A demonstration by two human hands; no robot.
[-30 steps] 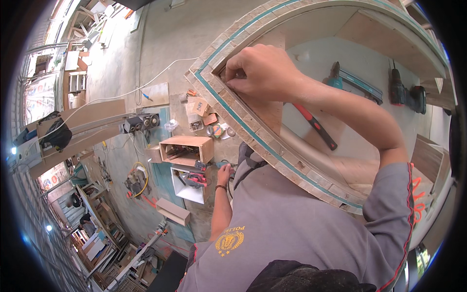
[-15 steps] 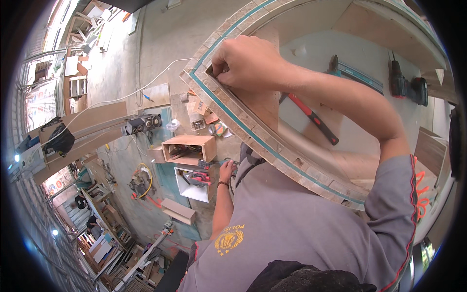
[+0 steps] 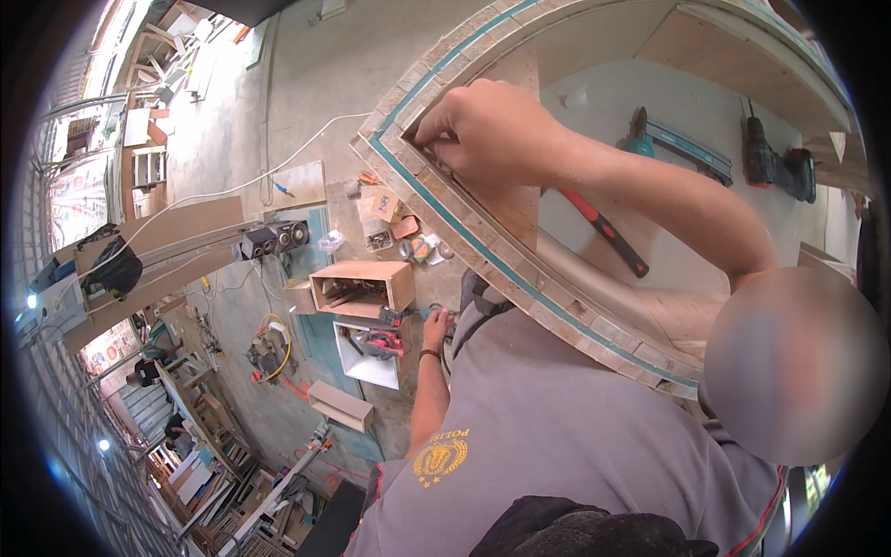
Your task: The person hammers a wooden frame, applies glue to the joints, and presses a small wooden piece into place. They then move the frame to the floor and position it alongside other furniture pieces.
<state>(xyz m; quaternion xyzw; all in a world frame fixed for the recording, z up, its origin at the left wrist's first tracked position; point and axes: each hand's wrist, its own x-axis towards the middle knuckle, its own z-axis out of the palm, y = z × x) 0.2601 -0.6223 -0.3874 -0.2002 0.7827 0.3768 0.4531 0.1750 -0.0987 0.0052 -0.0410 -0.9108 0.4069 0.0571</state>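
My right hand (image 3: 497,130) reaches into the pointed corner of a curved wooden frame (image 3: 497,269), its fingers curled together against the inner edge. Whatever they pinch, if anything, is hidden. A teal stripe runs along the frame's light wooden rim. Under my right forearm lies a hammer (image 3: 608,237) with a red and black handle, its head covered. Low at my left side, my left hand (image 3: 434,330) is closed round a teal and black tool (image 3: 449,317), mostly hidden by the fingers. A dark cord hangs beside it.
Inside the frame lie a teal-handled tool with a long blade-like part (image 3: 682,148) and a cordless drill (image 3: 775,162). Left of the frame stand a wooden box (image 3: 362,269), a white box (image 3: 350,357) and loose scraps (image 3: 380,204). A white cable (image 3: 278,165) crosses the floor.
My right hand has shifted slightly right and down with the frame's corner in view, its fingers still curled. My left hand has hardly moved. A blurred round patch now covers my right upper arm.
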